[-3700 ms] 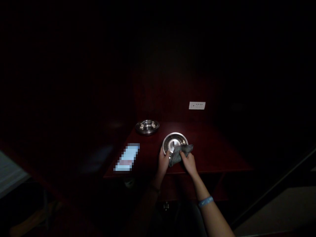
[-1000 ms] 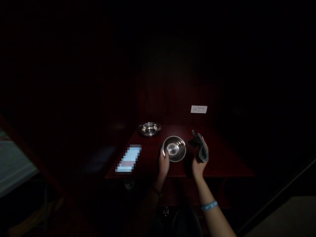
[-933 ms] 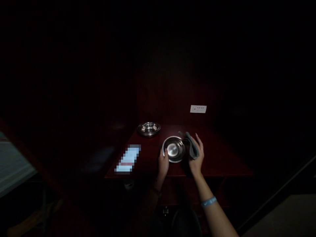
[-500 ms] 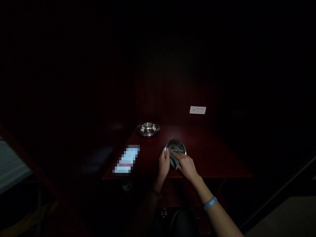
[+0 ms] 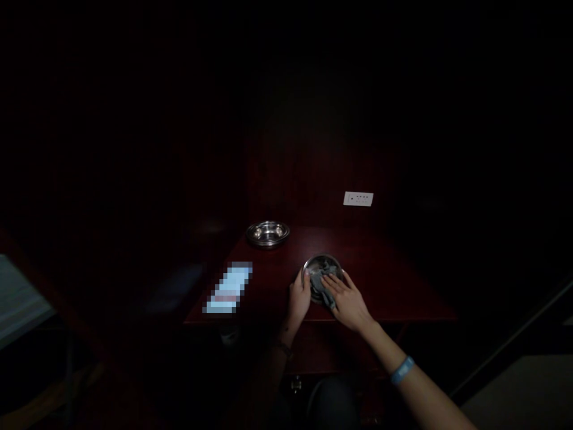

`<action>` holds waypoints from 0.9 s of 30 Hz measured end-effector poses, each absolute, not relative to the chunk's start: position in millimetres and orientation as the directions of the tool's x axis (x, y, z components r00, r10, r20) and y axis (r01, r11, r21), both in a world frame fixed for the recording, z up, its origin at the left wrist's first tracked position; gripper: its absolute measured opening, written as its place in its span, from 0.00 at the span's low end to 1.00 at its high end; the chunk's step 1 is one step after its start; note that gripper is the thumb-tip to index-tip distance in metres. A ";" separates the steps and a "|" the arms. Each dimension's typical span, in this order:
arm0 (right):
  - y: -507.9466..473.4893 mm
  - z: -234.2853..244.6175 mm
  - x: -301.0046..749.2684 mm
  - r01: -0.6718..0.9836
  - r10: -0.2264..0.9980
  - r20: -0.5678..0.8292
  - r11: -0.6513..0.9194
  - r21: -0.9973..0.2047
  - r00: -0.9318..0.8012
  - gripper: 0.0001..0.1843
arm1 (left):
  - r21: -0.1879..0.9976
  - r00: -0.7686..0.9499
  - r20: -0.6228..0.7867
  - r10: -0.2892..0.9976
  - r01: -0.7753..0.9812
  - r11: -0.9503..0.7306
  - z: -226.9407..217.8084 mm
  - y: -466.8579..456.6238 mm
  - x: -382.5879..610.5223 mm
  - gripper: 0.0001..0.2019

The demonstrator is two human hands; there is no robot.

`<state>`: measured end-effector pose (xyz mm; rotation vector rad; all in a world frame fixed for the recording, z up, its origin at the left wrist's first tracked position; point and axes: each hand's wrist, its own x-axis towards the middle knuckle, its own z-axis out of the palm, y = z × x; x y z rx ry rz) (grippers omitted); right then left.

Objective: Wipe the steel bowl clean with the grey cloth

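A small steel bowl [image 5: 319, 263] sits on the dark red table [image 5: 380, 286] near its front edge. My left hand [image 5: 299, 297] grips the bowl's left rim, fingers curled around it. My right hand [image 5: 347, 300] lies over the bowl with fingers stretched, pressing a grey cloth [image 5: 319, 282] into it. A blue band is on my right wrist. Much of the bowl's inside is covered by cloth and hand.
A second steel bowl [image 5: 267, 232] stands at the table's back left. A blurred bright rectangle [image 5: 227, 287] lies at the left. A white socket plate [image 5: 357, 198] is on the dark wall behind. Surroundings are very dark.
My right hand held the cloth up to the right of the bowl, then brought it down into the bowl and now presses it there. My left hand stayed on the rim.
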<state>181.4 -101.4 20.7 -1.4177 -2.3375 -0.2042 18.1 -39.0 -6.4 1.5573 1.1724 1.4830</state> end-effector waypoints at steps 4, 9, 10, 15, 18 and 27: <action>-88.7 17.0 163.4 0.903 0.829 0.450 0.417 -0.103 -0.332 0.39 | 0.929 -0.029 0.352 0.936 0.137 -0.345 -7.3 -34.4 17.7 0.24; -82.0 14.6 144.0 0.809 0.779 0.495 0.542 -0.225 -0.385 0.35 | 0.945 -0.037 0.326 0.944 0.042 -0.325 -8.4 -31.1 15.0 0.25; -83.9 16.1 145.0 0.783 0.775 0.488 0.567 -0.256 -0.401 0.33 | 0.948 -0.051 0.317 0.947 0.026 -0.316 -8.7 -31.1 14.9 0.24; -103.2 31.9 168.8 0.703 0.791 0.404 0.602 -0.379 -0.460 0.19 | 0.947 -0.149 0.321 0.935 0.014 -0.322 -8.0 -35.2 18.0 0.22; -112.2 34.5 185.2 0.657 0.859 0.403 0.504 -0.561 -0.314 0.14 | 0.927 -0.099 0.374 0.922 0.042 -0.372 -4.3 -39.7 20.4 0.22; -119.1 28.4 222.6 -0.311 0.834 0.052 0.262 -0.914 0.550 0.24 | 0.940 -0.097 0.338 0.936 -0.022 -0.341 -4.4 -38.0 17.4 0.22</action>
